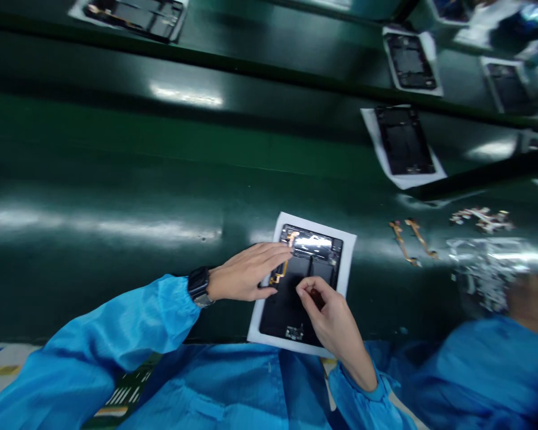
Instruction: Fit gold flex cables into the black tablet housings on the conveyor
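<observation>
An opened tablet point(291, 304) with its dark insides showing lies on a white sheet point(348, 257) at the front edge of the bench. My left hand point(246, 272) reaches across the tablet's left edge with fingers stretched out, next to an orange flex cable point(278, 276) in the tablet. Over the middle of the tablet, my right hand point(329, 313) is closed, thumb and forefinger pinched together. Whatever that pinch may hold is too small or hidden to make out. A shiny metallic area shows near the tablet's upper end.
Two loose orange flex cables point(401, 242) lie to the right, near a clear plastic bag point(488, 269) of small parts. A co-worker's blue sleeve point(497, 370) is at far right. Another opened tablet point(406, 140) rests behind, with more along the raised line point(269, 48).
</observation>
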Motion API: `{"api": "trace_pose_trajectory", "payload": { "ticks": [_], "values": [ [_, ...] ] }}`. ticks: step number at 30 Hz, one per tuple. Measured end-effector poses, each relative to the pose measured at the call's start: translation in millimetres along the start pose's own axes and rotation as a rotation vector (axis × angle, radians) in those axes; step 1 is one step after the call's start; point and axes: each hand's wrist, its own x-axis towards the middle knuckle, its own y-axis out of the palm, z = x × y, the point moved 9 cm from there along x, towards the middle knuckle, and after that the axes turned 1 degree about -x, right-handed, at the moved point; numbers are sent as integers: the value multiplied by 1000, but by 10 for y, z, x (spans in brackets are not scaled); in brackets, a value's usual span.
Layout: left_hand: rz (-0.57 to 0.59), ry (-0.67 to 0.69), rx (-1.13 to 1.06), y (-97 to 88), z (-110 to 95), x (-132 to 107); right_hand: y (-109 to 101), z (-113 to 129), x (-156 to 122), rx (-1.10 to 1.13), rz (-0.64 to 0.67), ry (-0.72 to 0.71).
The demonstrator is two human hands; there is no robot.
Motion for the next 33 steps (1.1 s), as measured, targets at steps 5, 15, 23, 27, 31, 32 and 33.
{"api": "trace_pose_trajectory", "payload": {
  "ticks": [5, 15, 23, 27, 31, 32, 33],
  "values": [
    [22, -58, 31, -17, 41, -3, -892, -894, -521, -122, -247, 260],
    [65, -109, 127, 6, 91, -28, -1599, -1805, -1059, -217, -510, 506],
    [100, -120, 133, 20, 89, -47, -1595, -2016, -938, -149, -437, 469],
    [83, -146, 78, -93, 74, 8, -1619, -2096, -920, -65, -427, 457],
    [-94, -144, 178, -397, 118, 272, -1621, -2090, -935, 19, -449, 440],
    [-116, -146, 233, -453, 143, 366, -1609, -2086, -943, 36, -451, 432],
    [-116, -153, 290, -486, 175, 468, -1595, -2083, -955, 53, -454, 425]
  ]
}}
